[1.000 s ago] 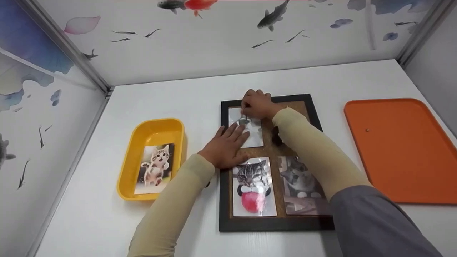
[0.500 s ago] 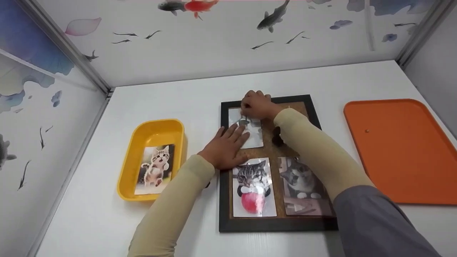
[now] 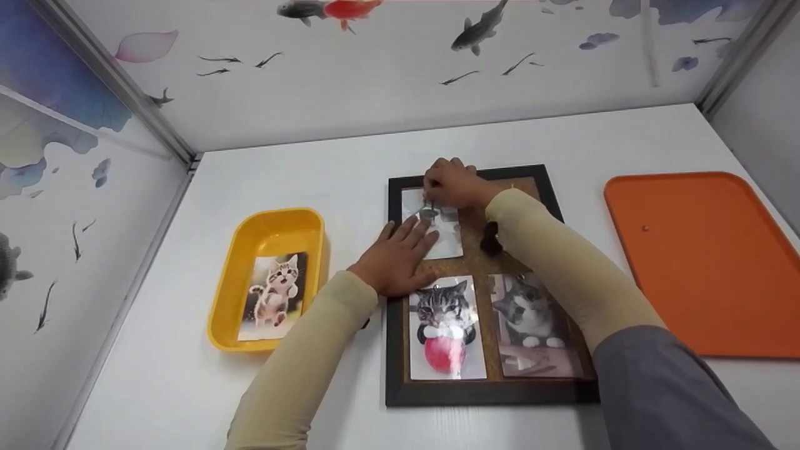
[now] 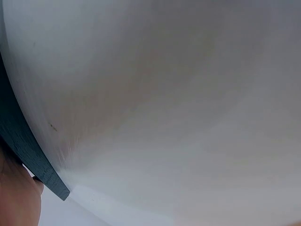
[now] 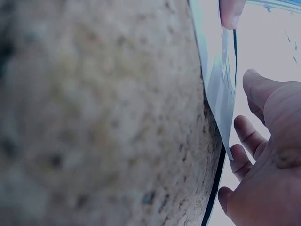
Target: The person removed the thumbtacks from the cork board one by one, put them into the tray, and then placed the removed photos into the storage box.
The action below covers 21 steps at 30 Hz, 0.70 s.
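Note:
A black-framed corkboard [image 3: 395,350] lies on the white table, bearing several photos. My left hand [image 3: 397,256], fingers spread flat, presses the lower left part of the upper-left photo [image 3: 447,240] and the frame's left side. At that photo's top, my right hand [image 3: 455,182] curls its fingers and pinches a small pin-like thing, mostly hidden by the fingertips. Below lie a photo of a cat with a pink ball [image 3: 445,331] and a photo of a grey-and-white cat [image 3: 531,325], each with a small pin at its top. The right wrist view shows the upper-left photo's sheet [image 5: 216,70] edge-on against the cork.
To the left stands a yellow basin [image 3: 225,294] with a kitten photo [image 3: 273,300] inside. An orange tray [image 3: 706,269] on the right carries one tiny metallic piece [image 3: 645,229]. Printed wall panels [image 3: 387,94] enclose the table [image 3: 350,162].
My right forearm has shifted slightly to the right, while its fingertips stay at the top of the upper-left photo. The left hand has not visibly moved.

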Motion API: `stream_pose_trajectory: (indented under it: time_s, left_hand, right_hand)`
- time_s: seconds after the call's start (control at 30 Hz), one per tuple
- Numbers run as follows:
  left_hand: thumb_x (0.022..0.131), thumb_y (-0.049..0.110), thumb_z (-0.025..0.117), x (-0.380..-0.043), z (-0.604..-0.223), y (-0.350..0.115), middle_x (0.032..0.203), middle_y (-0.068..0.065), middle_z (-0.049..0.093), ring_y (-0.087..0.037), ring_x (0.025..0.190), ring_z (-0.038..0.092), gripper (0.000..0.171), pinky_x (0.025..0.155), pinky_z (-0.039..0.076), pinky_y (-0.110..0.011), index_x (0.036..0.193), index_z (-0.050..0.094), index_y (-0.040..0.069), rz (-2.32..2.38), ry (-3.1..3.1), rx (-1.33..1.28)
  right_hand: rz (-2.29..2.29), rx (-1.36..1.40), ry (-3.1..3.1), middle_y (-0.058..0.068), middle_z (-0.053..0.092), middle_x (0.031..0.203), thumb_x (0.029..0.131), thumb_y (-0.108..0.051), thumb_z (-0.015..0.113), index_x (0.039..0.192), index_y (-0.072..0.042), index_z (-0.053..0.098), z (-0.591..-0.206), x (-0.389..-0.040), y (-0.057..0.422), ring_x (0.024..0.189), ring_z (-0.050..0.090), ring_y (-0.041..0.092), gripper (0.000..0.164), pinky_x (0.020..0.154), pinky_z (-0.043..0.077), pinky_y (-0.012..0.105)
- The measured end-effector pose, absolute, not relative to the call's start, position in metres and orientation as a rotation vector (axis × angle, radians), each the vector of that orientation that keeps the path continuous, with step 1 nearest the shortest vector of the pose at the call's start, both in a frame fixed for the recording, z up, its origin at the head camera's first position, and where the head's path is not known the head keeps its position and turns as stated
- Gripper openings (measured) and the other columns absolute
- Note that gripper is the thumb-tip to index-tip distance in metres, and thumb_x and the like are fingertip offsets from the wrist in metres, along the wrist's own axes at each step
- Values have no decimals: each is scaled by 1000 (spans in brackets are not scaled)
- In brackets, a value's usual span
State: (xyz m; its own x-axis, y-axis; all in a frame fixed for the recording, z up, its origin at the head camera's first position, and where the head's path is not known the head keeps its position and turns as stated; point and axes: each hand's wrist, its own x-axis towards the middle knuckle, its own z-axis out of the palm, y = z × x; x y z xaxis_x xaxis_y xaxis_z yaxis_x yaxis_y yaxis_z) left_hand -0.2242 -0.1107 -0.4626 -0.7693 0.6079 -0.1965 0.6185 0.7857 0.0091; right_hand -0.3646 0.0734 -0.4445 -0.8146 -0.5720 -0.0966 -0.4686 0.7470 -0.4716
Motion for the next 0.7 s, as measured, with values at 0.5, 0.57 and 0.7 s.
stream_pose_trajectory:
  time_s: [0.5, 0.57, 0.7]
  left_hand:
    - [100, 64, 22, -224, -464, -110, 167, -6, 5, -26, 152, -1, 77, 120, 5, -52, 161, 13, 17, -98, 2797, 969]
    - [99, 65, 20, -225, -463, -109, 167, -5, 2, -25, 152, -2, 78, 120, 4, -51, 161, 11, 19, -110, 2788, 955]
    - [99, 66, 20, -225, -462, -108, 167, -5, 3, -25, 152, -2, 78, 120, 4, -51, 161, 11, 19, -108, 2786, 962]
  right_hand:
    - [-609, -894, 2732, 5, 55, 116, 100, -29, 60, 88, -15, 63, -436, -355, 90, 108, 43, 28, 18, 92, 32, 53]
    - [-590, -904, 2732, 6, 55, 117, 100, -28, 60, 89, -15, 63, -434, -353, 93, 109, 43, 28, 17, 92, 32, 53]
    - [-564, -925, 2734, 7, 56, 119, 99, -27, 62, 89, -15, 64, -430, -349, 96, 109, 44, 29, 15, 93, 32, 53]
